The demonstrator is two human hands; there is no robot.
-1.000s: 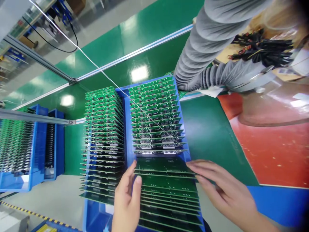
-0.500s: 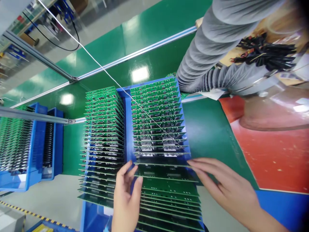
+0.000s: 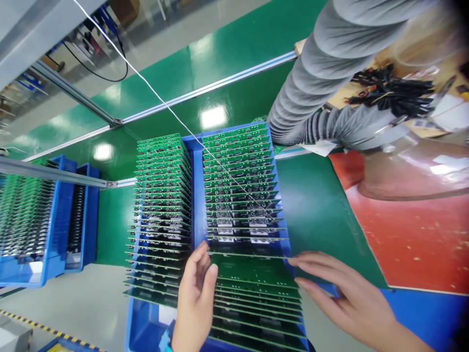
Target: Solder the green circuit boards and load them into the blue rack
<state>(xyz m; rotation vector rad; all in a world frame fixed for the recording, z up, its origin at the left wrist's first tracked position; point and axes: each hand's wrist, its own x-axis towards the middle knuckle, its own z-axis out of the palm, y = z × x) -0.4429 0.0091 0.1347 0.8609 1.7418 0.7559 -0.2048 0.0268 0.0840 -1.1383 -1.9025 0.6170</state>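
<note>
Rows of green circuit boards stand on edge in a blue rack, one row on each side of its middle wall. Down in the right-hand row, one circuit board spans the space between my hands. My left hand has its curled fingertips at the board's left end, thumb lower and a little apart. At the right end, my right hand touches the edge with its fingertips; its thumb is lower, near the boards below. Several closely spaced boards lean beneath, and wider-spaced ones stand above.
Left, more blue bins hold boards behind a metal frame bar. A grey ribbed hose rises beyond the rack's right corner. A red mat covers part of the green table. A white cord crosses the view.
A board that stood just below the one between my hands has shifted, leaving one board there. My right hand has dropped slightly and its thumb has spread from the fingers.
</note>
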